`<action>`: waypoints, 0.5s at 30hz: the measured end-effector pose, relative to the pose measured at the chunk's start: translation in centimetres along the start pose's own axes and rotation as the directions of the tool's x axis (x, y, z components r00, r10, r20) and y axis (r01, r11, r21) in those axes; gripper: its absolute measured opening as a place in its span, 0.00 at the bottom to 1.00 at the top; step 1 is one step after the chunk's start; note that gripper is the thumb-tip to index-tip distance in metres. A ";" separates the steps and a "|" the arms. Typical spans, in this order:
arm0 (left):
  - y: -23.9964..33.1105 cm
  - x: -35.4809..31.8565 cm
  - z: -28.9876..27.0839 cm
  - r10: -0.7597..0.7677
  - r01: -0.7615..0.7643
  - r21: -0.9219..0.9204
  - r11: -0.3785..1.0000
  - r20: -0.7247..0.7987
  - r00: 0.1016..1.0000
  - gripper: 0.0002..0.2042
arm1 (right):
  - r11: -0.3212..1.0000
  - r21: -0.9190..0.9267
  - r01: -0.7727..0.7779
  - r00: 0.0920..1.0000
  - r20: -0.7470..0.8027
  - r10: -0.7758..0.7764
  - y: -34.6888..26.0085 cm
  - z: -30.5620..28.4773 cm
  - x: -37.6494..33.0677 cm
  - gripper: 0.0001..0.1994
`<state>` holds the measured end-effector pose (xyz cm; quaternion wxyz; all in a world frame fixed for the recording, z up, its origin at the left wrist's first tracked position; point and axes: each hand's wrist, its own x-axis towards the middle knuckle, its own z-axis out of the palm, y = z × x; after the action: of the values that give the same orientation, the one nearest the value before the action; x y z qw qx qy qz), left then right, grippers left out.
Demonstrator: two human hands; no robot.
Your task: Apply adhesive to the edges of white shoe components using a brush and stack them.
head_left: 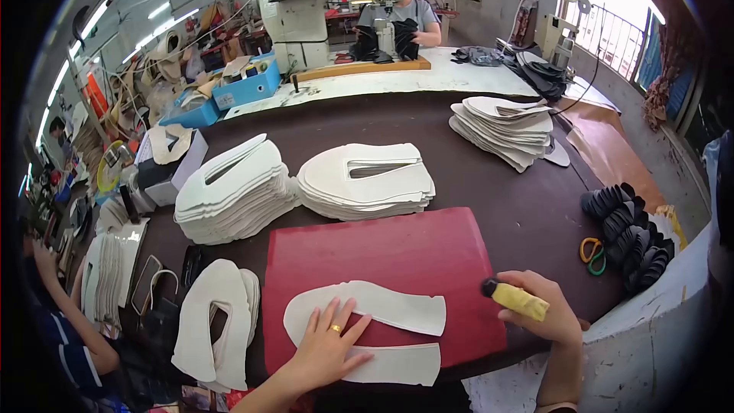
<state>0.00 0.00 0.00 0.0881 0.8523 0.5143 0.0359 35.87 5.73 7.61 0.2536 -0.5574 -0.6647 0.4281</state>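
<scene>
My left hand [329,343] lay spread on a flat, off-white, U-shaped sheet piece [401,310], fingers wide and gripping nothing, over the red rectangular mat [375,248] near six o'clock; the piece's open end faced three. My right hand [549,313] was closed around a short, yellow-wrapped tool with a dark tip [521,300], at three o'clock, apart from the piece.

I judged this piece to be partway through: laid out and steadied, the tool not yet on it. A tall off-white stack [229,195] stood at ten o'clock, a broad off-white stack [363,197] at twelve, an uneven off-white stack [497,134] at one, and a low off-white pile [197,317] at nine. Which were finished and which waiting, I couldn't tell.

My palm covered part of the piece's curve, my fingers hid some of the handle, and the tip was too dark to identify. At far nine o'clock, the rim cut off another person [82,330].
</scene>
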 end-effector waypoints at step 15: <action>1.3 1.5 2.6 -0.035 0.021 -0.076 0.997 -0.184 0.982 0.27 | 0.488 0.752 0.443 0.896 -0.345 -0.280 1.4 7.7 4.1 0.15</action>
<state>2.29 0.46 -2.34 0.0717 0.8342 0.5305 0.1327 29.30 7.45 1.94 0.6228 -0.2595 -0.4684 0.5704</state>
